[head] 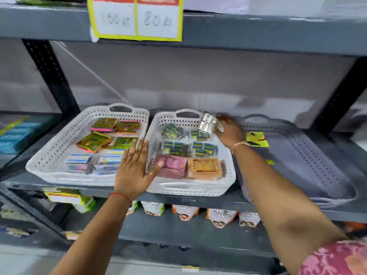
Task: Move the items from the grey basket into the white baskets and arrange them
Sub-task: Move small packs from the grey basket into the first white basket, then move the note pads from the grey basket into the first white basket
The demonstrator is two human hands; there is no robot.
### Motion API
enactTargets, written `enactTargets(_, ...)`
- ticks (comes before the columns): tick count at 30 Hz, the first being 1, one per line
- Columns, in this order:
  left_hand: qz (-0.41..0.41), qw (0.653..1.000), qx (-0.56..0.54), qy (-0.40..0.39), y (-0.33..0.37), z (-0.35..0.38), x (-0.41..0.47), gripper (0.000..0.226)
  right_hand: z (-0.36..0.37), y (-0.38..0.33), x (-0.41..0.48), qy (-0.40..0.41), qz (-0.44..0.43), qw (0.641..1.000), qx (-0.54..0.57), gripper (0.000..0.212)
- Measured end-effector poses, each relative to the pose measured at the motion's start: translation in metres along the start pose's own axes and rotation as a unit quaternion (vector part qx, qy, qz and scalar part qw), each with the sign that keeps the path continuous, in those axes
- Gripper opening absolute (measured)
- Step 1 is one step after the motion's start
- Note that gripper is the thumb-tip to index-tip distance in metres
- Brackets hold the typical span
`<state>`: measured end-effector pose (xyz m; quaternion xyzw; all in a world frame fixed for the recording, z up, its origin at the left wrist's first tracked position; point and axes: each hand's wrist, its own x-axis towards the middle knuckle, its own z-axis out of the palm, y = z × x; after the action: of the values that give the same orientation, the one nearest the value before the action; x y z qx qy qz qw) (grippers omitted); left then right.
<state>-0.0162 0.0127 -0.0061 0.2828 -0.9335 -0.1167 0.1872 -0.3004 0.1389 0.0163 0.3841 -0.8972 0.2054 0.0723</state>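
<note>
Three baskets stand side by side on a grey shelf. The left white basket [59,147] holds several colourful packs. Small blue-green packets, a pink box and an orange box fill the middle white basket [228,173]. The grey basket [309,155] on the right holds a yellow pack [257,139]. My right hand [229,130] grips a silver foil pack [207,123] above the far right corner of the middle basket. My left hand [135,165] lies flat with fingers spread, over the gap between the two white baskets, its thumb touching the pink box [172,165].
A shelf board [258,34] runs overhead with a yellow-edged price sign [135,18]. Black uprights [51,76] frame the bay. Snack pouches [185,212] hang on the shelf below. Blue boxes [17,133] sit at the far left.
</note>
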Motion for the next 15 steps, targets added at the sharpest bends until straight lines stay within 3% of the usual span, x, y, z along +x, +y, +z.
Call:
enactTargets(3, -0.03, 0.999, -0.011, -0.017, 0.001, 0.008, 0.001, 0.127, -0.001, 0.066, -0.005, -0.072, 0.101, 0.991, -0.043, 0.048)
enactTargets(7, -0.031, 0.999, 0.005, -0.023, 0.001, 0.009, 0.002, 0.125, 0.002, 0.115, -0.012, -0.191, 0.176, 0.964, -0.057, 0.062)
enactTargets(11, -0.036, 0.999, 0.007, -0.028, 0.0, 0.009, 0.002, 0.124, -0.007, 0.116, -0.01, -0.237, 0.157, 0.95, -0.13, 0.056)
enactTargets(15, -0.036, 0.999, 0.008, -0.029, -0.002, 0.011, 0.003, 0.121, -0.024, 0.12, 0.0, -0.251, 0.128, 0.958, -0.049, 0.046)
